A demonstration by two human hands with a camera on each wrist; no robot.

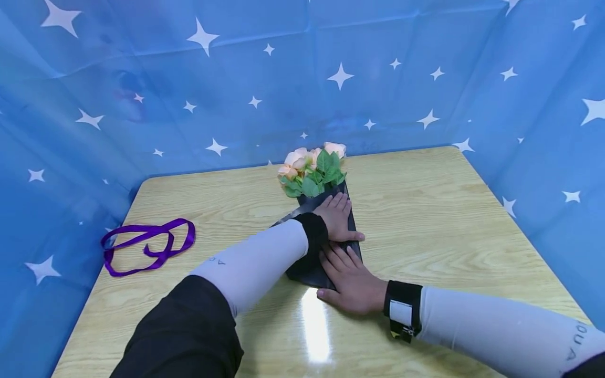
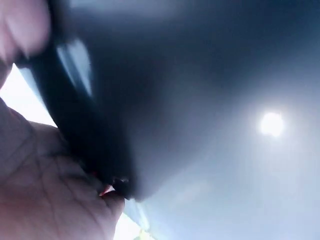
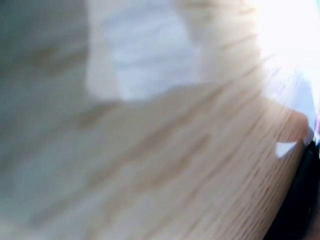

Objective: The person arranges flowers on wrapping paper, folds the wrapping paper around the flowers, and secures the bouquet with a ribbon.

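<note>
A bouquet of peach roses with green leaves (image 1: 314,168) lies on the wooden table (image 1: 449,220), its stems wrapped in black paper (image 1: 303,273). My left hand (image 1: 336,216) lies flat on the upper part of the wrap, just below the leaves, with straight fingers and the thumb pointing right. Directly below it, my right hand (image 1: 352,278) presses its straight fingers on the wrap's lower end, thumb on the table. The left wrist view is filled by the dark paper (image 2: 175,100), with my palm (image 2: 40,190) against it. Only blurred table wood (image 3: 150,150) shows in the right wrist view.
A purple ribbon (image 1: 148,247) lies in loose loops near the table's left edge. Blue cloth with white stars (image 1: 302,79) walls in the table at the back and both sides.
</note>
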